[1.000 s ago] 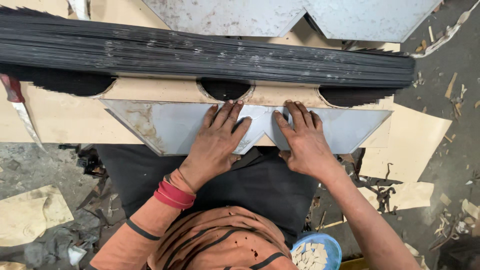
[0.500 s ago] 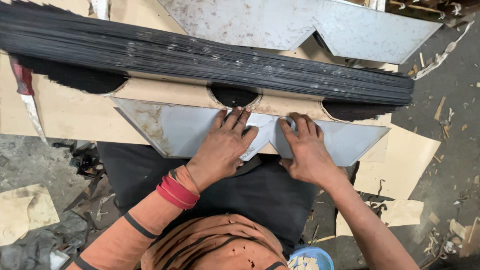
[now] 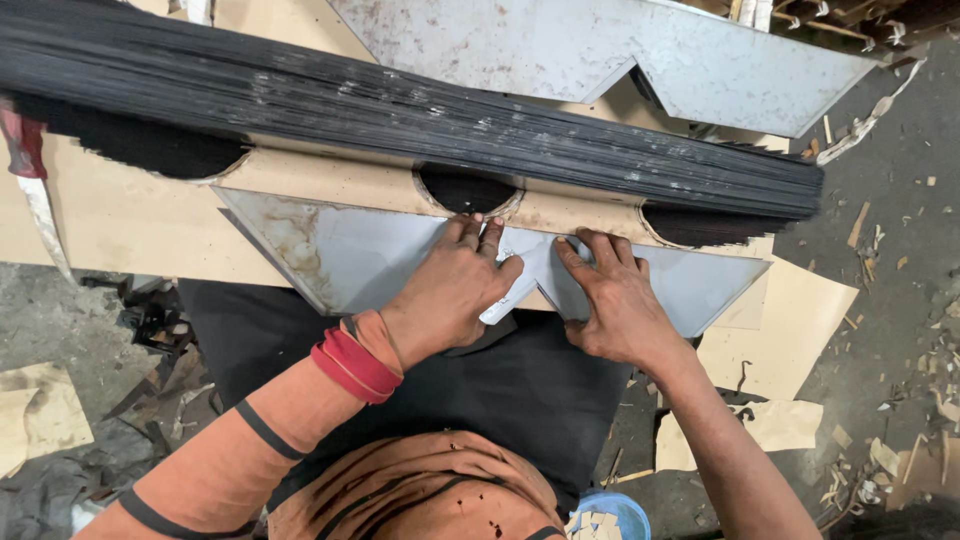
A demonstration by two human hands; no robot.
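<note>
Hands, left hand (image 3: 455, 290) and right hand (image 3: 615, 300), press open-palmed on metal template (image 3: 350, 250); blue bowl (image 3: 612, 517) holds scraps.

The metal template (image 3: 350, 250) is dull grey with rusty brown blotches toward its left end. Under it the board (image 3: 130, 215) is pale tan, with black half-round cutouts along its upper edge. The long bundle of thin strips (image 3: 400, 110) is black, streaked with grey. A second metal sheet (image 3: 600, 50) is speckled light grey. The wristband (image 3: 352, 365) is red, the sleeve (image 3: 230, 450) orange with black stripes. The small tub (image 3: 610, 515) looks blue, though barely in view.
</note>
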